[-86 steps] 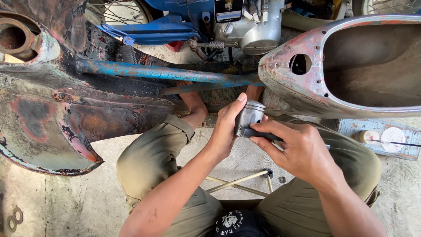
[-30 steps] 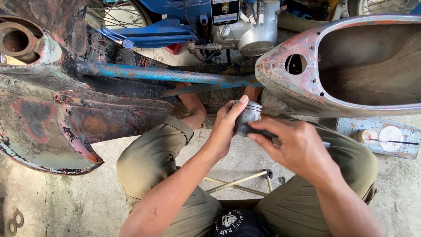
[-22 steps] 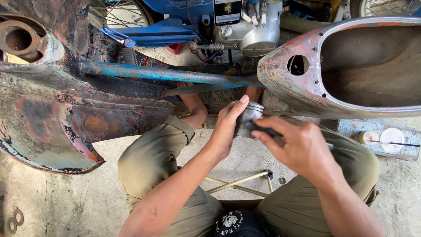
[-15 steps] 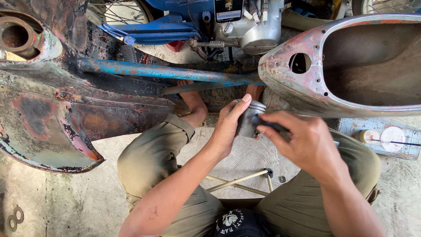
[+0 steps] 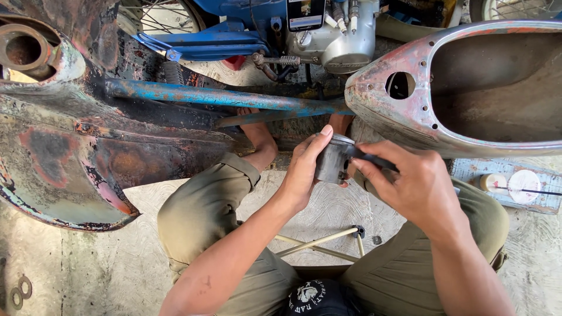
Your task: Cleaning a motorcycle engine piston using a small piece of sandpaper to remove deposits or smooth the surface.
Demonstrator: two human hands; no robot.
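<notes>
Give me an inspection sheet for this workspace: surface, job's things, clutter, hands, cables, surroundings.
Surface: bare concrete floor, dusty.
Job's things: grey metal cylinder, held above the knees.
Clutter: two washers on the floor at far left; small bottle and white lid on a board at right.
Hands: left hand grips the cylinder; right hand presses a dark tool against it.
Cables: nothing seen.
Surroundings: rusty scooter frame, blue tube, engine behind.
</notes>
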